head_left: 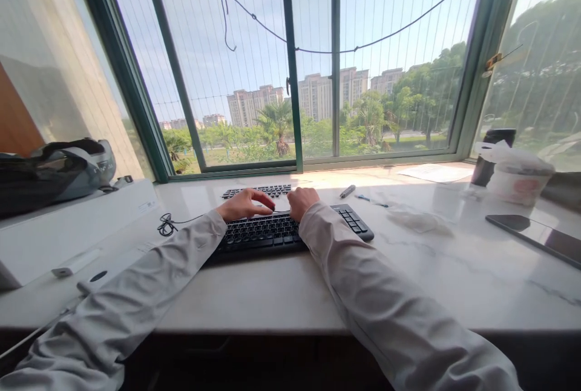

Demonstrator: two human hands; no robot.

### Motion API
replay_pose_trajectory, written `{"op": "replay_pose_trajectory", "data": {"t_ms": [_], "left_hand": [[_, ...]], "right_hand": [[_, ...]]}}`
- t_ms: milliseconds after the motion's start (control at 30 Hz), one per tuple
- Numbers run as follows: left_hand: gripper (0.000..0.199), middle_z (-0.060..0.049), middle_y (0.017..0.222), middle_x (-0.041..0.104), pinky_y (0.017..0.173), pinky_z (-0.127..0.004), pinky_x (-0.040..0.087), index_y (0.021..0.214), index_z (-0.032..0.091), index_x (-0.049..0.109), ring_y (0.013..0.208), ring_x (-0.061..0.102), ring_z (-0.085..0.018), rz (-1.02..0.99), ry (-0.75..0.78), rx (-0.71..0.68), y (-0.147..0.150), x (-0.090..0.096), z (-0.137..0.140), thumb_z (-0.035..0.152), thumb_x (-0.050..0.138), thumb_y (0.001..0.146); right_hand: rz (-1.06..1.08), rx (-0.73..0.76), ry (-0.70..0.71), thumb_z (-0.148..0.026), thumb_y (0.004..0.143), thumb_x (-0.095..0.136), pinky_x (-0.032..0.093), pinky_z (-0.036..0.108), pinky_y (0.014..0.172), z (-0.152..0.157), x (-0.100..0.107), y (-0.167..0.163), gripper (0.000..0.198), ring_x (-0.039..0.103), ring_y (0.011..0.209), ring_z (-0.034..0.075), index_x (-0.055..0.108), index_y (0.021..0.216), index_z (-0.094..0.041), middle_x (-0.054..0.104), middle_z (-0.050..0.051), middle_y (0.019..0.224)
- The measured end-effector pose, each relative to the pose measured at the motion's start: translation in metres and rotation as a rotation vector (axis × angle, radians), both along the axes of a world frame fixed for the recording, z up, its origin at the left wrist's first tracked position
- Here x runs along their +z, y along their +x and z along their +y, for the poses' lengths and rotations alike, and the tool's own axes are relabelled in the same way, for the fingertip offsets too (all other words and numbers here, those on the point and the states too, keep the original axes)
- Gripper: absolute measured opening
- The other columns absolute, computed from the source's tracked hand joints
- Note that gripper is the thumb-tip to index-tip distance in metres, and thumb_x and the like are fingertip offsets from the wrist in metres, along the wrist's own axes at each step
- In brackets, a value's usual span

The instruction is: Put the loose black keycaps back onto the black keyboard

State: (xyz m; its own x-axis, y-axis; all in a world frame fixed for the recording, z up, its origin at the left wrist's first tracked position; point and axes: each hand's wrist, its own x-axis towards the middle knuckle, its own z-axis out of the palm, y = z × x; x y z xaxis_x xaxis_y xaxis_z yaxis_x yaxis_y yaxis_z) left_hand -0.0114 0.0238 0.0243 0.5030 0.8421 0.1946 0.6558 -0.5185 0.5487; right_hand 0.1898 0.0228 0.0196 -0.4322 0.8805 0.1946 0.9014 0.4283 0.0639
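A black keyboard (263, 235) lies on the marble counter, its number pad (350, 221) showing to the right of my forearm. Over its upper part, my left hand (247, 204) pinches thumb and index finger together, with a small black piece at the tips that looks like a keycap (273, 209). Beside it, my right hand (302, 200) is closed over the keyboard's top edge; whatever its fingers hold is hidden. Behind both hands, several loose black keycaps (258, 190) are laid out in rows. Part of the keyboard is covered by my hands and right sleeve.
On the left, a coiled black cable (167, 224) lies near a white box (82, 221) bearing a helmet (59, 170). To the right are a grey stick-like item (347, 191), a blue tool (372, 200), clear plastic (420, 220), a bagged cup (520, 176) and a dark tablet (540, 236).
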Motion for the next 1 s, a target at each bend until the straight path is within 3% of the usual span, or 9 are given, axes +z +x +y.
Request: {"op": "replay_pose_trajectory", "data": {"t_ms": [133,267,367,500,667,833,1000], "left_hand": [[0.044,-0.006,0.092,0.071,0.040,-0.017,0.036,0.095,0.017,0.072,0.049,0.049,-0.006,-0.050,-0.119,-0.036,-0.004,-0.012,-0.005,0.050,0.072,0.066],[0.046,-0.007,0.090,0.071,0.040,-0.018,0.037,0.095,0.015,0.072,0.045,0.046,-0.004,-0.116,-0.169,-0.106,-0.002,-0.015,-0.007,0.050,0.073,0.066],[0.045,-0.007,0.089,0.071,0.040,-0.017,0.037,0.097,0.016,0.073,0.046,0.047,-0.004,-0.118,-0.179,-0.170,0.000,-0.018,-0.009,0.049,0.073,0.066],[0.044,-0.004,0.071,0.070,0.038,-0.017,0.032,0.095,0.015,0.075,0.042,0.041,-0.003,-0.137,-0.135,-0.175,0.000,-0.022,-0.010,0.047,0.074,0.066],[0.041,-0.005,0.067,0.071,0.039,-0.019,0.029,0.090,0.016,0.077,0.041,0.041,-0.004,-0.166,-0.041,-0.214,0.003,-0.025,-0.012,0.046,0.076,0.062],[0.035,-0.004,0.060,0.068,0.040,-0.018,0.029,0.079,0.014,0.078,0.042,0.042,-0.004,-0.135,0.064,-0.254,0.005,-0.028,-0.013,0.045,0.077,0.063],[0.034,-0.002,0.054,0.065,0.037,-0.018,0.027,0.077,0.016,0.077,0.037,0.039,-0.004,-0.110,0.058,-0.205,0.004,-0.032,-0.011,0.047,0.075,0.064]], "right_hand": [[0.020,-0.025,0.076,-0.025,0.078,0.058,0.046,0.037,0.080,0.001,0.000,0.002,0.030,0.061,0.100,0.029,0.068,0.105,-0.016,0.066,0.017,0.106],[0.040,0.001,0.030,-0.034,0.078,0.059,0.046,0.033,0.074,0.005,-0.004,0.003,0.025,0.062,0.090,0.025,0.071,0.095,-0.021,0.069,0.011,0.095],[0.091,0.110,-0.150,-0.045,0.072,0.065,0.044,0.026,0.069,0.012,-0.007,0.004,0.029,0.061,0.084,0.019,0.074,0.091,-0.024,0.070,0.005,0.087],[0.202,0.257,-0.424,-0.057,0.069,0.064,0.040,0.025,0.070,0.022,-0.006,0.009,0.045,0.058,0.083,0.018,0.074,0.094,-0.021,0.069,0.004,0.084],[0.250,0.366,-0.585,-0.067,0.064,0.063,0.037,0.026,0.077,0.024,0.000,0.019,0.058,0.056,0.088,0.019,0.075,0.095,-0.020,0.069,0.004,0.087],[0.242,0.411,-0.628,-0.069,0.062,0.063,0.036,0.025,0.077,0.021,-0.001,0.020,0.059,0.055,0.087,0.017,0.075,0.099,-0.024,0.070,0.002,0.089],[0.231,0.406,-0.571,-0.070,0.059,0.065,0.033,0.025,0.067,0.021,-0.005,0.016,0.060,0.052,0.074,0.014,0.075,0.098,-0.025,0.065,0.000,0.077]]}}
